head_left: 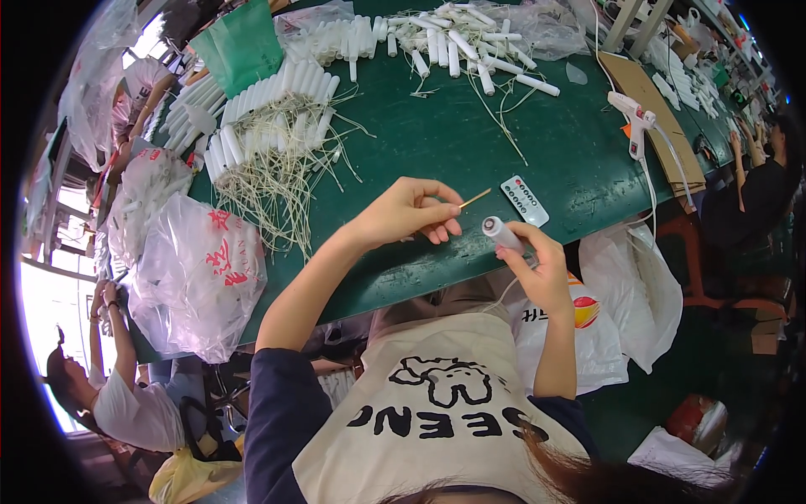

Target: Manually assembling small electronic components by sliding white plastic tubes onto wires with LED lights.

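Observation:
My left hand (413, 210) is closed in a pinch on a thin brown stick (477, 198) that points up and to the right. In my right hand (541, 267) is a short white plastic tube (501, 233). Its round end, dark in the middle, faces up toward my left hand, and a thin pale wire hangs below the hand. The stick's tip is apart from the tube. Just beyond the tube, a white remote control (524, 201) with dark buttons and one red button lies on the green table (411, 143).
White tubes with tangled wires (273, 139) are stacked at the left; a loose heap of tubes (462, 42) lies at the back. A glue gun (634, 122) rests at the right beside cardboard (651, 126). Plastic bags (197, 277) hang at the left edge. Other people sit at both sides.

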Demonstrator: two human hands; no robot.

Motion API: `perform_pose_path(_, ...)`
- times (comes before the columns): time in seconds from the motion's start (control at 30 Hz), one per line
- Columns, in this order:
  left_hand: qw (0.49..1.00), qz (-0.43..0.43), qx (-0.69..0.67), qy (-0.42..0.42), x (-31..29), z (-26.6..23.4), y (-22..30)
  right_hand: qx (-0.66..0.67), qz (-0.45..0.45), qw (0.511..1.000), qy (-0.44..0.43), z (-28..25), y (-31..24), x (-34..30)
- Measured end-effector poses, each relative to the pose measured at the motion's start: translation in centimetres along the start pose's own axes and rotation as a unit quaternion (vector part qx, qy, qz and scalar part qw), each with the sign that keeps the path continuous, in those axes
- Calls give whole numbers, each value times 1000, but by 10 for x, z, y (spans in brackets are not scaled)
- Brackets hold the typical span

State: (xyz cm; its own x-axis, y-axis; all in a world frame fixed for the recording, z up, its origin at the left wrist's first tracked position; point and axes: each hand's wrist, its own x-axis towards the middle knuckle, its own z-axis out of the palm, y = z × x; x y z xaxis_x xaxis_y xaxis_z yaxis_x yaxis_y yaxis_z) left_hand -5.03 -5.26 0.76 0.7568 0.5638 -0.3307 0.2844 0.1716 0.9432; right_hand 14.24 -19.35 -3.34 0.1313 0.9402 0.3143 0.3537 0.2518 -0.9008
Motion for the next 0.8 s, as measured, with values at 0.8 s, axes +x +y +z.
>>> perform_pose_path(0.8,997,-36,19,-60,-4,38,19,-346,-186,915,95,1,-57,-3)
